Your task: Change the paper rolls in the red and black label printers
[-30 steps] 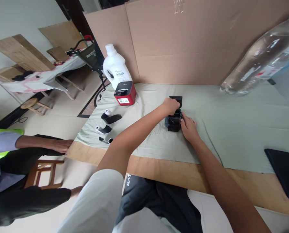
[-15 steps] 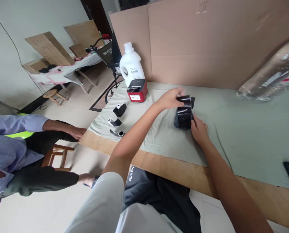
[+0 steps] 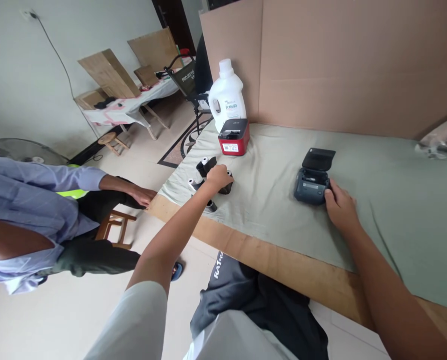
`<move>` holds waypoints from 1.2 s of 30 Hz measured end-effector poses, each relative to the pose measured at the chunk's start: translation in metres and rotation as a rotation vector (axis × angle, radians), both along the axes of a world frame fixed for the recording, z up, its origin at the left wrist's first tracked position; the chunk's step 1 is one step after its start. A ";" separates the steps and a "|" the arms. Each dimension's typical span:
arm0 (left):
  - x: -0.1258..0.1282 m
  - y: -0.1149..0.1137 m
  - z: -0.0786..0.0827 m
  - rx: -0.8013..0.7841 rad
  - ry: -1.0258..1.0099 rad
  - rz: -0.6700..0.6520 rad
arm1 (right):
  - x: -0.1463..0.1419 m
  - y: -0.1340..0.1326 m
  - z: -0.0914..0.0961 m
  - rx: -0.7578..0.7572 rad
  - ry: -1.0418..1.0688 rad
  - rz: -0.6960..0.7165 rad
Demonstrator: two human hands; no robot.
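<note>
Printer (image 3: pixel 312 181) sits on the green cloth (image 3: pixel 377 165) mid-table, lid flipped up, well apart from the spare rolls (image 3: pixel 205 165) at the cloth's left corner. The right hand (image 3: pixel 340 206) lies loosely open at the printer's right edge, thumb touching the casing, gripping nothing. Over on the left, the left hand (image 3: pixel 218 177) is curled down over one roll (image 3: pixel 228 188) in a black holder; whether it has a real grip, I cannot tell. Behind, a red printer (image 3: pixel 234 138) stands just in front of a white jug (image 3: pixel 227 95). A co-worker's hand (image 3: pixel 142 196) rests on a knee, near the corner of the table (image 3: pixel 283 262).
</note>
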State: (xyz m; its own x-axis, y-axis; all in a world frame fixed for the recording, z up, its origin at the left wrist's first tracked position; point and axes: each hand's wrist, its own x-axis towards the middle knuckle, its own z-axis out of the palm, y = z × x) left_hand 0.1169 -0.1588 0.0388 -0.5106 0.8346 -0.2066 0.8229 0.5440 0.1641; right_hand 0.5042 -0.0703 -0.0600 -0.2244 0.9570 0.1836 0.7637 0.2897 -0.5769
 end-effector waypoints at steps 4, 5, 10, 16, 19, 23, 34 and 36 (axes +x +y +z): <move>0.012 0.001 -0.011 -0.034 -0.006 0.043 | -0.001 -0.001 0.003 -0.012 -0.017 -0.018; 0.012 0.000 -0.009 -0.035 -0.015 0.041 | -0.001 -0.001 0.003 -0.014 -0.015 -0.020; -0.023 -0.028 0.009 0.239 -0.125 0.138 | 0.002 0.000 0.000 -0.012 0.024 -0.009; -0.107 -0.078 0.012 0.240 -0.023 0.369 | 0.002 0.002 -0.001 -0.024 0.022 -0.014; -0.133 -0.081 0.002 0.199 -0.049 0.378 | 0.001 0.002 0.000 -0.024 0.018 -0.015; -0.150 -0.055 -0.010 0.313 -0.221 0.258 | 0.002 0.003 0.000 -0.009 0.025 -0.006; -0.136 0.007 0.006 0.214 -0.121 -0.060 | 0.004 0.003 0.001 -0.007 0.064 0.003; -0.114 -0.002 0.018 0.380 -0.054 -0.119 | 0.004 0.002 0.002 0.072 0.114 -0.003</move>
State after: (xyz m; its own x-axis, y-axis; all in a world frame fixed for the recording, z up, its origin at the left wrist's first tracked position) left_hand 0.0033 -0.1612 0.0565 -0.4023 0.9096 0.1041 0.8614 0.3375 0.3795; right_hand 0.5082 -0.0683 -0.0576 -0.1957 0.9411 0.2756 0.6949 0.3314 -0.6382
